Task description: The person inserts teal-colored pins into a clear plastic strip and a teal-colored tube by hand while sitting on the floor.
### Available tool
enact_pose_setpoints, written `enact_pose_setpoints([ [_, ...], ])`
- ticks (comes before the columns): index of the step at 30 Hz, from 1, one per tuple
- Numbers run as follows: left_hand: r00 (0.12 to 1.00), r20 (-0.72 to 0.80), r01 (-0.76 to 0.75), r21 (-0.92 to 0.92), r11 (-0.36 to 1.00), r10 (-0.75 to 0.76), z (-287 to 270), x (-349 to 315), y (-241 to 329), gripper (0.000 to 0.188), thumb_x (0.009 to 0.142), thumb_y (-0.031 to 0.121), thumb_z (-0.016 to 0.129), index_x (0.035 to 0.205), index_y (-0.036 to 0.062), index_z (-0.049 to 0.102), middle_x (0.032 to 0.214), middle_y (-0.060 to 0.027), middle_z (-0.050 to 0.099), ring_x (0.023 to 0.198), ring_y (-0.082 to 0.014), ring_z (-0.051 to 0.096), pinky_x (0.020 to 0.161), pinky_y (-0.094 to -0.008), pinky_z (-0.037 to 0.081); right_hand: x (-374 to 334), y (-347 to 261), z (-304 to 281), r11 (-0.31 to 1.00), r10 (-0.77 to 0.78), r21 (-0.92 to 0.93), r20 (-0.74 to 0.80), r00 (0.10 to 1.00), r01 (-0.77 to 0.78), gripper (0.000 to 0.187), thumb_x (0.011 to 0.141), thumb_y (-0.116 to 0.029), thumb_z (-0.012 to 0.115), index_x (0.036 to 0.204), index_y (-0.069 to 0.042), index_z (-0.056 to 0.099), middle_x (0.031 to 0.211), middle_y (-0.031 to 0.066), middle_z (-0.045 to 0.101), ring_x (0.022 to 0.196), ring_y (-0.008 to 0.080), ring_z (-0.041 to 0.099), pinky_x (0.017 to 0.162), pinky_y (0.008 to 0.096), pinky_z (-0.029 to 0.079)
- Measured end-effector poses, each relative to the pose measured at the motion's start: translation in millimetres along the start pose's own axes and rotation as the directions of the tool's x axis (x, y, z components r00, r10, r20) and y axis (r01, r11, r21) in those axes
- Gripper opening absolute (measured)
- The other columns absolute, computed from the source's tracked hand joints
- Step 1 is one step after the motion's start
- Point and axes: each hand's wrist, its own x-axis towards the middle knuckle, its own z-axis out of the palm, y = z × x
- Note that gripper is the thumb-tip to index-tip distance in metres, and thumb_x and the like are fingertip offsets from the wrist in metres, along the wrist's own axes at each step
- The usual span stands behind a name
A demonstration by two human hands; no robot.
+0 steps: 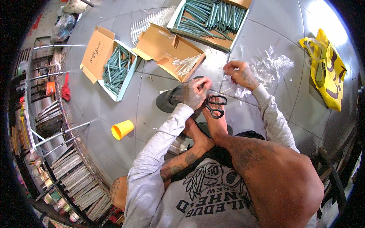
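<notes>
My left hand [194,95] is closed above my sandalled foot, fingertips drawn together. Black-handled scissors [216,112] jut from its lower side, both loops over my other, bare foot; the blades are hidden by the hand. To the right, my right hand [243,77] has its fingers pinched together; something small and clear seems to be at the tips, too small to name. Crumpled clear plastic film [275,65] lies on the floor beside it. Ahead of my left hand, an opened cardboard box [161,47] holds thin white sticks [186,64].
A small box [127,81] of teal-green sticks stands at left, and a larger one [232,47] lies at the back. Behind them is a clear spiky strip [150,23]. A yellow cup [122,130] lies tipped near a metal rack [62,135]. A yellow bag [330,72] rests far right.
</notes>
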Motion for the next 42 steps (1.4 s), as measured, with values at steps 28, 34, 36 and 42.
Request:
enact_pose_setpoints([
  [28, 0.897, 0.003, -0.415, 0.348, 0.841, 0.442, -20, 0, 11, 0.008, 0.088, 0.021, 0.065, 0.087, 0.0144, 0.069, 0.079, -0.012, 0.07, 0.071, -0.0323, 0.067, 0.064, -0.0433, 0.054, 89, -10, 87, 0.847, -0.355, -0.354, 0.181, 0.917, 0.397, 0.021, 0.081, -0.025, 0.073, 0.081, -0.005, 0.077, 0.069, 0.0089, 0.072, 0.058, 0.0161, 0.068, 0.059, 0.0324, 0.055],
  [34, 0.946, -0.116, -0.174, 0.608, 0.775, 0.303, -70, 81, -67, 0.033, 0.091, 0.032, 0.065, 0.118, 0.0134, 0.069, 0.112, -0.0082, 0.071, 0.103, -0.0329, 0.063, 0.092, -0.043, 0.049, 60, -40, 3, 0.793, -0.052, -0.488, 0.543, 0.838, 0.365, 0.022, 0.078, -0.026, 0.068, 0.081, -0.005, 0.076, 0.073, 0.0106, 0.071, 0.069, 0.0226, 0.067, 0.065, 0.0359, 0.054],
  [36, 0.964, 0.004, -0.197, 0.686, 0.701, 0.266, -65, 98, -80, 0.036, 0.09, 0.033, 0.066, 0.121, 0.0151, 0.068, 0.115, -0.0073, 0.071, 0.103, -0.0329, 0.063, 0.092, -0.0435, 0.05, 51, -32, -26, 0.654, -0.005, -0.657, 0.492, 0.871, 0.375, 0.023, 0.077, -0.025, 0.063, 0.082, -0.007, 0.076, 0.082, 0.0164, 0.072, 0.084, 0.033, 0.072, 0.076, 0.0413, 0.057],
  [42, 0.963, -0.068, -0.147, 0.676, 0.722, 0.259, -51, 114, -95, 0.015, 0.086, 0.027, 0.069, 0.094, 0.0152, 0.072, 0.088, -0.0084, 0.071, 0.093, -0.034, 0.061, 0.081, -0.0464, 0.051, 35, -33, -41, 0.479, -0.213, -0.805, 0.281, 0.936, 0.351, 0.01, 0.077, -0.013, 0.065, 0.075, -0.003, 0.069, 0.076, 0.0151, 0.069, 0.075, 0.0337, 0.069, 0.074, 0.0407, 0.056],
])
